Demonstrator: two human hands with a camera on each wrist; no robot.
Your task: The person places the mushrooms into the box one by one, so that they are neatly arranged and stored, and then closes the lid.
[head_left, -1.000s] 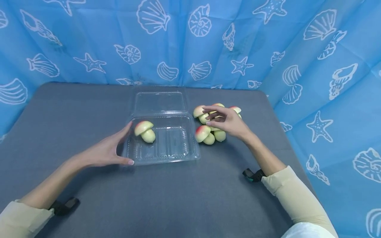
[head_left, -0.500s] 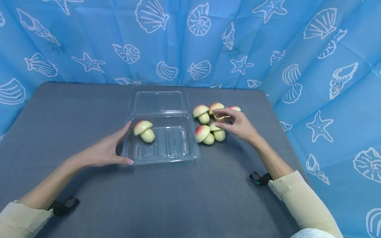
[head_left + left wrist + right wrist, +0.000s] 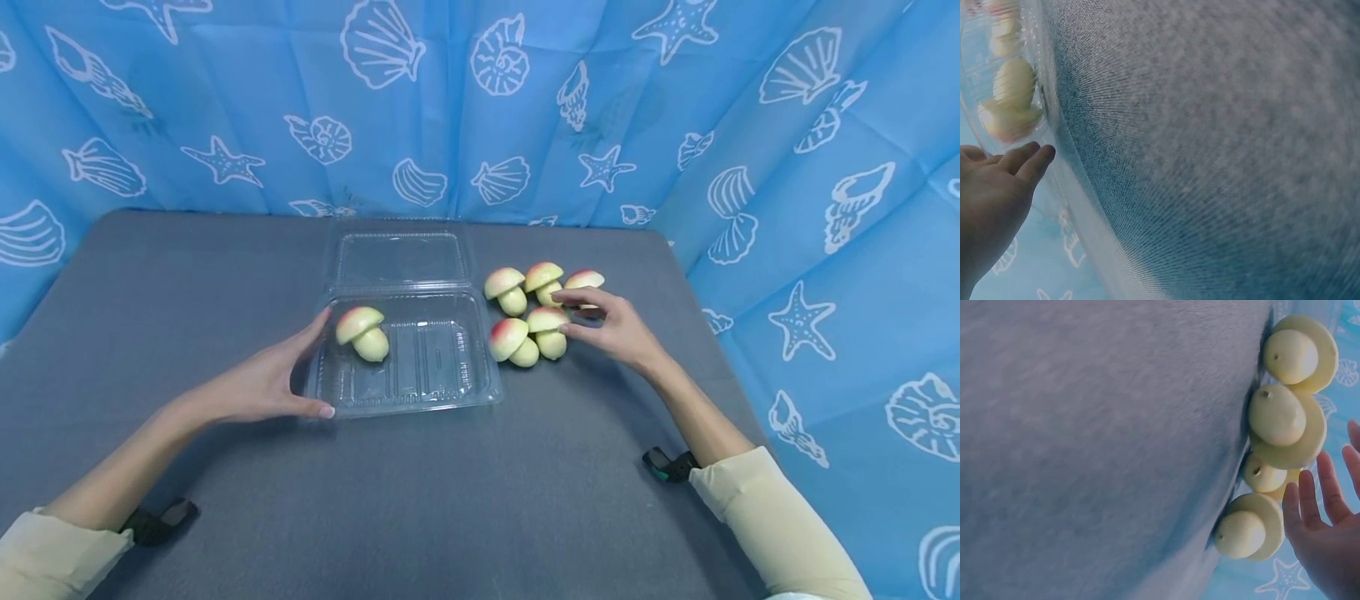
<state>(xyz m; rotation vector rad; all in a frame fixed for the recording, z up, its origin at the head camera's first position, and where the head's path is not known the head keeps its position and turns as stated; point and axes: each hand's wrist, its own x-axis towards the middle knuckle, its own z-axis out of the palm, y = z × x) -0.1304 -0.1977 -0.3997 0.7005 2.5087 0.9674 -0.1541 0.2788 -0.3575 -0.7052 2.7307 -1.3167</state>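
A toy mushroom, pale yellow-green with a red-tinged cap, lies in the left part of a clear plastic container. My left hand spans the container's left side, its thumb at the front left corner and its fingertips near the back one. To the right, several more toy mushrooms sit close together in two rows on the table. My right hand hovers at their right side with loosely spread fingers, beside the front right mushroom. It partly hides the back right mushroom. In the right wrist view, the fingers enclose nothing.
The container's clear lid lies folded back behind it. A grey cloth covers the table. Blue curtains with shell and starfish prints hang at the back and right.
My right hand has drawn rightward and slightly down from above the mushrooms, uncovering more of them. My left hand, the container and the mushroom inside have stayed in place.
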